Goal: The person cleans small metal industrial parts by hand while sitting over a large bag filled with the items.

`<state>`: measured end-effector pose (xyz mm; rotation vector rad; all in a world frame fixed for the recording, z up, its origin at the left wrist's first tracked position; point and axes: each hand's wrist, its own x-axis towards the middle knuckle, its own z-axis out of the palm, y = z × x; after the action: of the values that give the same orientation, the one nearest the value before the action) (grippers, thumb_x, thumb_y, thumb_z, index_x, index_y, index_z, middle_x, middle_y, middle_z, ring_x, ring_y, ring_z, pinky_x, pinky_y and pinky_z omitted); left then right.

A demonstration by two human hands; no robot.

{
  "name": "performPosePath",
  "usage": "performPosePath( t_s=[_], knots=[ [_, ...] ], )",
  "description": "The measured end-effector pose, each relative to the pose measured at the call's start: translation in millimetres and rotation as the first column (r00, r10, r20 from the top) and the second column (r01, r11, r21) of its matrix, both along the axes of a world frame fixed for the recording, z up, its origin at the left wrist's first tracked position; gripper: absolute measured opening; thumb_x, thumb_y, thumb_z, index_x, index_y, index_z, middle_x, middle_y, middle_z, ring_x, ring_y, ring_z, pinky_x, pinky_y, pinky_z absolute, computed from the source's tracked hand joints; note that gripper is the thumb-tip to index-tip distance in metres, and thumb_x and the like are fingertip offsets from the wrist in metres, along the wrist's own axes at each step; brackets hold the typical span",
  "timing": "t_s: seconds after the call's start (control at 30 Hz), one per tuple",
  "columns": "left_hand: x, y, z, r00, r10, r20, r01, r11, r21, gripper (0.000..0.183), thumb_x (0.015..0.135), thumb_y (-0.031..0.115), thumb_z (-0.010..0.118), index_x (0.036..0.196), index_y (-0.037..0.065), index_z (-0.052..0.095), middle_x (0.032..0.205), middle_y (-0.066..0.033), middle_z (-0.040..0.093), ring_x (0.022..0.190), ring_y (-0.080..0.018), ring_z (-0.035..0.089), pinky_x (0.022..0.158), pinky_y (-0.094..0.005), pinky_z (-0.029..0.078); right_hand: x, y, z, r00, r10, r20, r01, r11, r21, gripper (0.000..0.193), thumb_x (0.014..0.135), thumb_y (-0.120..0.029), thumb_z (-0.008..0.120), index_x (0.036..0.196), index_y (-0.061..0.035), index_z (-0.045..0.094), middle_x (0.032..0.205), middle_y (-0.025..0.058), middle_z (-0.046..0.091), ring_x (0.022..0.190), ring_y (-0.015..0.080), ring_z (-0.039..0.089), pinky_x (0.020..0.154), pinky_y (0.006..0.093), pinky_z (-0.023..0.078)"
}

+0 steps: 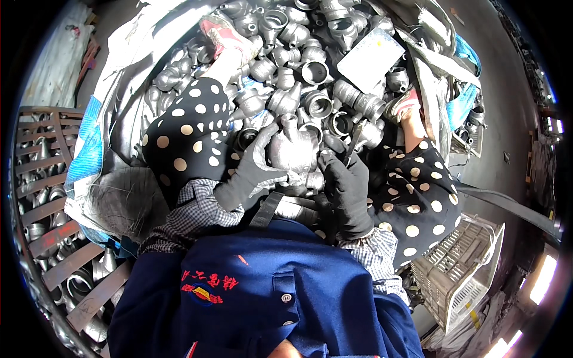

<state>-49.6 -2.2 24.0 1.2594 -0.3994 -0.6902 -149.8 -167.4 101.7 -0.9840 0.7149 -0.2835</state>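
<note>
A rounded grey metal casting (292,149) with a short neck at its top stands in front of my lap. My left hand (253,170), in a dark grey glove, grips this casting from its left side, with the thumb across its lower part. Close to the casting's right side is my right hand (346,185), also gloved, its fingers closed around a thin, dark, flat tool (356,140) that looks like a file. The tool's tip points away from me, and its lower part is hidden in the glove.
Similar castings (286,53) fill the large white and blue sack (427,65) around my legs. On them lies a pale flat board (370,59). A slatted metal bin (54,179) with more castings stands at left, a plastic crate (459,268) at right.
</note>
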Motion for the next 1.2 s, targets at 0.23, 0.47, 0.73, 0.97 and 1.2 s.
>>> performPosePath(
  t_s=[0.23,0.47,0.73,0.97,1.2],
  knots=[
    [1.6,-2.2,12.9,0.933,-0.009,0.36,-0.013,0.998,0.058,0.103,0.061,0.011,0.085,0.145,-0.006,0.027,0.146,-0.0172,0.037,0.136,-0.025,0.035,0.113,-0.0378,0.028,-3.8,-4.1,12.8,0.964,0.191,-0.185,-0.218,0.966,-0.141,0.044,0.091,-0.014,0.063,0.129,0.0043,0.055,0.102,0.007,0.065,0.089,0.0092,0.059,0.08,0.0219,0.045],
    [5.8,2.8,2.5,0.908,0.106,0.405,-0.161,0.981,0.104,0.099,0.06,0.015,0.084,0.141,-0.008,0.032,0.138,-0.0206,0.044,0.131,-0.0276,0.041,0.11,-0.038,0.033,-30.2,-5.7,30.7,0.936,0.342,-0.087,-0.341,0.811,-0.476,0.045,0.094,-0.005,0.05,0.138,0.0063,0.044,0.14,0.017,0.05,0.131,0.019,0.043,0.11,0.0305,0.03],
    [9.1,-1.1,33.9,0.77,0.099,0.631,-0.257,0.953,0.163,0.093,0.063,0.021,0.085,0.139,-0.004,0.038,0.141,-0.0183,0.039,0.134,-0.0308,0.036,0.111,-0.0413,0.029,-34.7,3.2,41.0,0.873,0.364,-0.325,-0.483,0.554,-0.678,0.05,0.082,0.001,0.06,0.132,-0.0045,0.055,0.104,0.0179,0.065,0.092,0.023,0.063,0.082,0.0281,0.048],
    [9.7,1.0,36.2,0.679,0.082,0.73,-0.321,0.927,0.194,0.092,0.064,0.021,0.086,0.139,-0.005,0.038,0.136,-0.0204,0.045,0.129,-0.0309,0.042,0.108,-0.0404,0.035,-32.8,10.1,33.7,0.897,0.356,-0.263,-0.423,0.517,-0.744,0.046,0.083,0.003,0.061,0.129,-0.0004,0.057,0.09,0.0132,0.065,0.075,0.0143,0.059,0.07,0.0254,0.047],
    [5.8,0.0,33.6,0.755,0.105,0.647,-0.295,0.936,0.192,0.093,0.062,0.022,0.085,0.139,-0.002,0.039,0.141,-0.0202,0.038,0.133,-0.0328,0.036,0.111,-0.0424,0.029,-28.8,16.0,34.7,0.883,0.356,-0.305,-0.45,0.463,-0.764,0.054,0.077,0.008,0.061,0.13,-0.0045,0.057,0.089,0.0166,0.065,0.073,0.0196,0.062,0.07,0.0271,0.049]
  ],
)
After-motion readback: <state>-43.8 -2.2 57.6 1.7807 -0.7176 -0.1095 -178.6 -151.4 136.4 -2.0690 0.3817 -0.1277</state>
